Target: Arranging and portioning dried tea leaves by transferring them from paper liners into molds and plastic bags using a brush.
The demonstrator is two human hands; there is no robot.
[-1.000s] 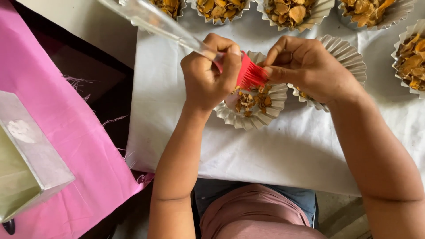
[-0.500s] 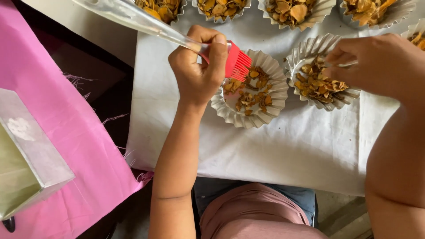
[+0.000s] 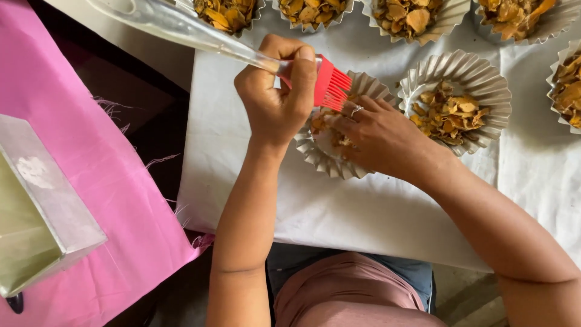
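My left hand (image 3: 275, 103) grips a pastry brush with red silicone bristles (image 3: 330, 82) and a long clear handle (image 3: 175, 24). The bristles hover over a fluted foil cup (image 3: 321, 160) that holds golden-brown dried pieces. My right hand (image 3: 378, 136), with a ring on one finger, lies over that cup. Its fingers reach into the contents just under the bristles and hide most of them. Whether the fingers pinch any piece is hidden. A second filled foil cup (image 3: 478, 72) stands just to the right, apart from both hands.
Several more filled foil cups (image 3: 411, 18) line the far edge, and another (image 3: 569, 85) sits at the right. All stand on a white sheet (image 3: 339, 212). A pink cloth (image 3: 109, 181) covers the left, with a silver box (image 3: 42, 212) on it.
My right hand moved the second cup off to the right, let it go, and came back onto the near cup. My left hand kept the brush over that cup.
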